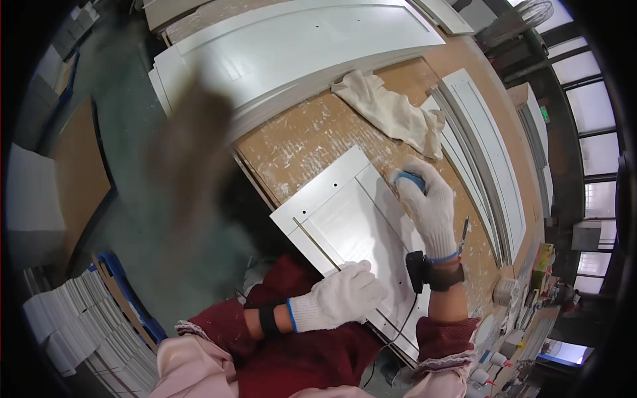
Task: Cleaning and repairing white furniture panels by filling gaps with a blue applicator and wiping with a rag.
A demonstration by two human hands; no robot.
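White panel (345, 215) lies angled over the workbench (285, 149) edge, near me — likely for easy reach. My right hand (429, 205) is closed round a blue block (413, 179) by its far side. Left hand (346, 296) curls over a thin tan strip (317, 243) — maybe steadying; can't tell if gripped. Cloth (391, 111) sits beyond, apparently out of the way.
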